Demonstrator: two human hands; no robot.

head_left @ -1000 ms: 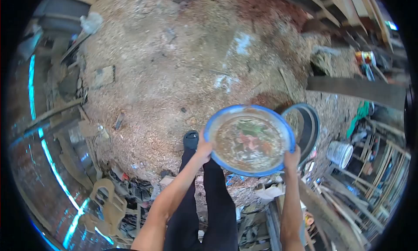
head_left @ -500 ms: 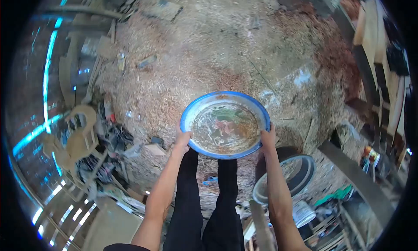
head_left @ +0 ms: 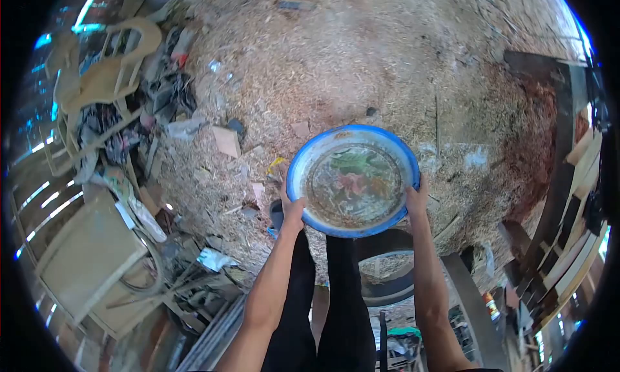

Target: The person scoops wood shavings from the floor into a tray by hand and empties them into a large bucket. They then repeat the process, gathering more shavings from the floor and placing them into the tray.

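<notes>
Head view looks straight down at one round basin (head_left: 353, 180) with a blue rim, held out in front of the body above sawdust-covered ground (head_left: 361, 62). The left hand (head_left: 292, 212) is closed on the basin's near-left rim, thumb over the edge; the right hand (head_left: 416, 201) is closed on its right rim in the same way. Two bare forearms run up from the bottom of the frame to it. Inside the basin a painted floral pattern shows through a cloudy film; whether liquid lies in it I cannot tell.

Below the basin stand two legs in black trousers (head_left: 326, 307), and one dark shoe (head_left: 278, 214) peeks out just beside the left wrist. Behind the legs lies one dark round tub (head_left: 387, 268), partly hidden by basin and arm. To the left, well apart, one pale plastic chair (head_left: 106, 68) stands among a heap of scrap, and one flat board (head_left: 84, 256) lies lower left. Wooden planks (head_left: 575, 197) lean along the right edge. A few small offcuts, one tan square (head_left: 226, 141) among them, lie scattered on the sawdust near the basin's left side.
</notes>
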